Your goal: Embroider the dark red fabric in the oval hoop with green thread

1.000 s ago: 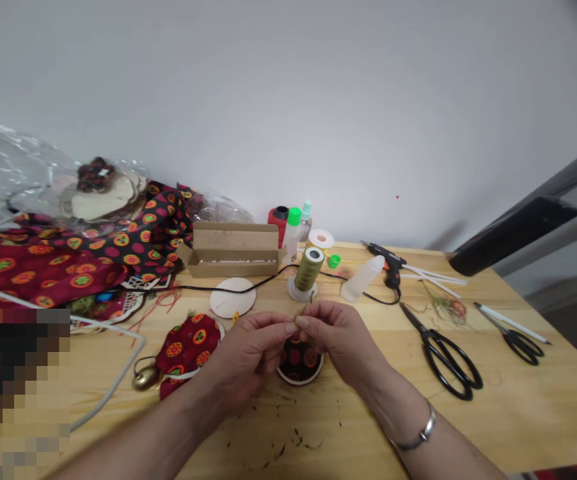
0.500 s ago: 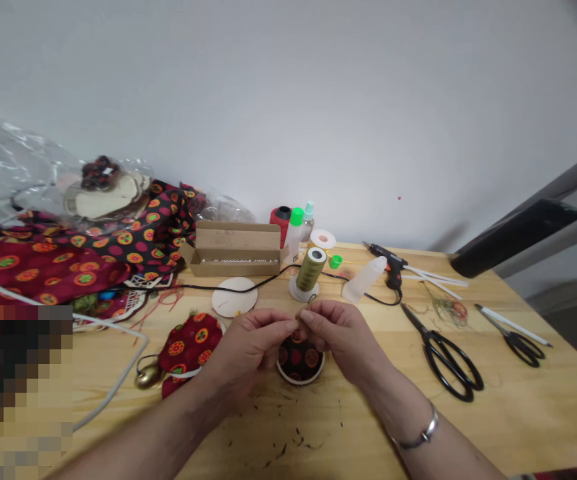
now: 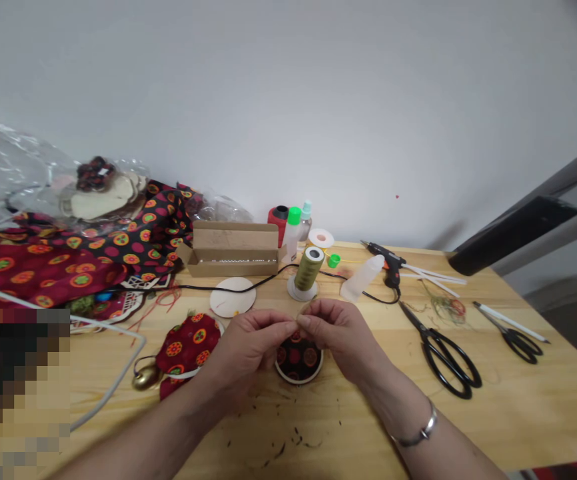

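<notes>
My left hand [image 3: 256, 343] and my right hand [image 3: 331, 327] meet fingertip to fingertip, both pinched closed. What lies in the pinch is too small to make out; it may be fine thread. Just under the fingers is a round piece covered in black patterned fabric [image 3: 298, 362] with a pale rim, its upper part hidden by my hands. Left of my left hand lies a red patterned fabric piece [image 3: 188, 347] beside a brass bell [image 3: 146, 375]. Straight beyond my hands an olive thread spool [image 3: 309, 270] stands upright.
Large black scissors [image 3: 446, 353], smaller scissors [image 3: 518, 345] and a glue gun [image 3: 388, 260] lie to the right. A white bottle [image 3: 363, 280] stands nearer. An open cardboard box [image 3: 233, 270], a white disc [image 3: 232, 297] and heaped patterned fabric [image 3: 53, 267] are to the left. Dark scraps [image 3: 278, 450] litter the front.
The small loop that showed above my right fingertips is no longer visible there. Both hands stay pinched together in nearly the same place; the whole view has shifted slightly.
</notes>
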A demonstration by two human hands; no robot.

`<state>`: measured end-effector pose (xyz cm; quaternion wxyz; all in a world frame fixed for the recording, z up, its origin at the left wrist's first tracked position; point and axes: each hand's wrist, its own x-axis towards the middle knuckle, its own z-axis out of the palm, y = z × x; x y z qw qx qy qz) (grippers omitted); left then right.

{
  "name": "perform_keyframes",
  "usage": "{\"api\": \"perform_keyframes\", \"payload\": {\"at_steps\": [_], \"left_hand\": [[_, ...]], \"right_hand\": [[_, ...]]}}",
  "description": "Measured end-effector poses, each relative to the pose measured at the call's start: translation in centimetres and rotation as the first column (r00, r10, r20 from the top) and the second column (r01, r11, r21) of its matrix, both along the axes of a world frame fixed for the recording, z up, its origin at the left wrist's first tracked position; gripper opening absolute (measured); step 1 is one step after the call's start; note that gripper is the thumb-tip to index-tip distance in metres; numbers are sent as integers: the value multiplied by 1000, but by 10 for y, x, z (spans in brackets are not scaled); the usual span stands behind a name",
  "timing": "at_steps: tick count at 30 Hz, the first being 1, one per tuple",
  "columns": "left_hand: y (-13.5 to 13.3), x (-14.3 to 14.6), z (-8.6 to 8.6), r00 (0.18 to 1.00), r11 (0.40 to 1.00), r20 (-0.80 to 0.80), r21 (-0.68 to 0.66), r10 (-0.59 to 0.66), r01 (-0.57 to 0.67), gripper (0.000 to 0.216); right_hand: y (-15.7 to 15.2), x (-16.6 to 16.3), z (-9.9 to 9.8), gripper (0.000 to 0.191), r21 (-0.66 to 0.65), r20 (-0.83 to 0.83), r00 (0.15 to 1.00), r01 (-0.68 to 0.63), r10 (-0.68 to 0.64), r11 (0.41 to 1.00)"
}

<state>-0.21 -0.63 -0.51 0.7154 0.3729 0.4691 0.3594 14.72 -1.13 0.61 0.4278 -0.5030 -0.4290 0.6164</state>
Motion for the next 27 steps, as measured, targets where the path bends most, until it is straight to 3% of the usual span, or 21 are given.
{"api": "perform_keyframes", "payload": {"at_steps": [7,27], "left_hand": [[-2,-2,1,1000,1000,-13,23,-13,14,16],[0,0,5,995,1000,-96,0,13,-13,13]], "right_hand": [[-2,-2,6,15,50,145,989,16,-23,999],[-2,-1,4,14,60,156,988,4,-13,998]]}}
